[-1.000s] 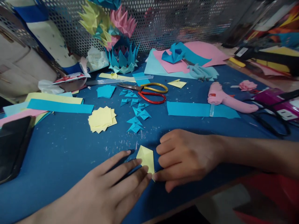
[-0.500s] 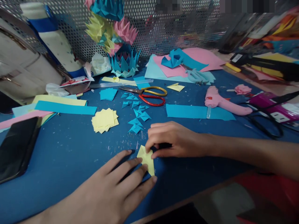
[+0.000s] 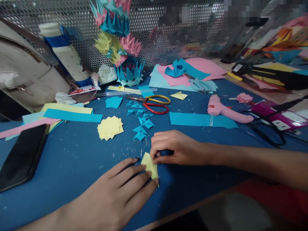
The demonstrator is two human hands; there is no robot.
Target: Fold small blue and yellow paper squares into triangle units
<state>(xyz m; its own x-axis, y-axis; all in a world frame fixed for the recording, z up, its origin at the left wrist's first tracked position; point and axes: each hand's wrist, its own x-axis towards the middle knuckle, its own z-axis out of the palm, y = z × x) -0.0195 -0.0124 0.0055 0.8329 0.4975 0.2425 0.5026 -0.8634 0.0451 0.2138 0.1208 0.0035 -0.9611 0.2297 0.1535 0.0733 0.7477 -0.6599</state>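
Note:
A small piece of folded pale yellow paper (image 3: 150,166) lies on the blue table between my hands. My left hand (image 3: 120,187) is spread open, with several fingertips resting on the paper's left and lower parts. Curled at the paper's upper right edge is my right hand (image 3: 173,147), its thumb and fingers closed on that edge. Just beyond it are small folded blue paper pieces (image 3: 141,133). A stack of yellow paper squares (image 3: 110,127) sits to their left.
Scissors (image 3: 156,103) with yellow and red handles lie farther back. A pink glue gun (image 3: 227,110) rests over a blue paper strip (image 3: 187,119) at right. At left are a phone (image 3: 22,157), paper strips (image 3: 72,115) and a bottle (image 3: 68,59). Folded-paper flowers (image 3: 130,69) stand behind.
The paper has been folded narrower, its right side now turned over under my right fingers. My left fingers still rest on it. The whole view has shifted slightly.

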